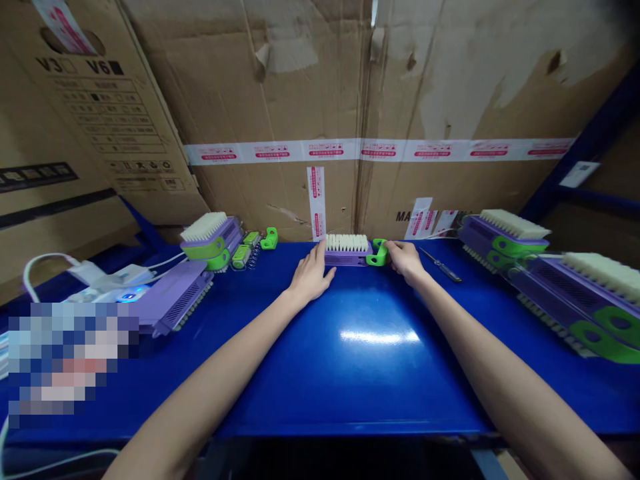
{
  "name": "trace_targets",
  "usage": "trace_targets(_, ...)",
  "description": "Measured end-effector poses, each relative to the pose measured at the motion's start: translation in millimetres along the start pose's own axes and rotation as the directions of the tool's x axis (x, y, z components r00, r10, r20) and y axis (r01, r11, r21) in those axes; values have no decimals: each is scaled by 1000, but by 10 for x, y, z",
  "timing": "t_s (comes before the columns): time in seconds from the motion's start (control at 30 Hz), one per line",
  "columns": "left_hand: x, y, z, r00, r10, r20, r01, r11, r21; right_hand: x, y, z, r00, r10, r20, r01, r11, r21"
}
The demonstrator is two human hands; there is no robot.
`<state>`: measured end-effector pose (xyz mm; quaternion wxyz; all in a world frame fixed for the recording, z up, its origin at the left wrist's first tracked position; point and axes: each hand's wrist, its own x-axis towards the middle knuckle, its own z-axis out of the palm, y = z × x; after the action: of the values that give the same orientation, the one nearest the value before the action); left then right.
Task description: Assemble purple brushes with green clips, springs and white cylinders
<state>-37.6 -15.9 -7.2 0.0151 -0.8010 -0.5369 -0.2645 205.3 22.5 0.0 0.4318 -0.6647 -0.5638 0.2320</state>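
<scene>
A purple brush unit with white bristles on top lies at the far middle of the blue table. At its left end rests my left hand, fingers stretched out against it and thumb apart. A green bracket with a hole sits at the unit's right end; I cannot tell whether it is fastened there. My right hand pinches the bracket's right side, its fingertips partly hidden. Just right of that hand lies a screwdriver.
At left are a purple-and-green brush unit, a purple unit, green battery-like parts with wires, a loose green bracket and a white power strip. More brush units stand right. Cardboard walls the back.
</scene>
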Motion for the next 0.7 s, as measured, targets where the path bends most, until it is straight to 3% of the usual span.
trace_targets(0.2,22,-22,-30,999,-28,46,26,999,47,-95,-106,58,998,47,40,-44,995,-85)
trace_targets(0.33,31,-62,-43,1000,-4,20,2,998,68,-166,-159,94,995,91,48,-96,987,127)
trace_targets(0.47,52,-130,-9,998,56,-29,-56,998,9,-204,-218,130,983,152,103,-178,925,337)
trace_targets(0.7,112,-324,29,997,75,-28,-78,987,-143,-210,-268,107,962,218,163,-269,855,443)
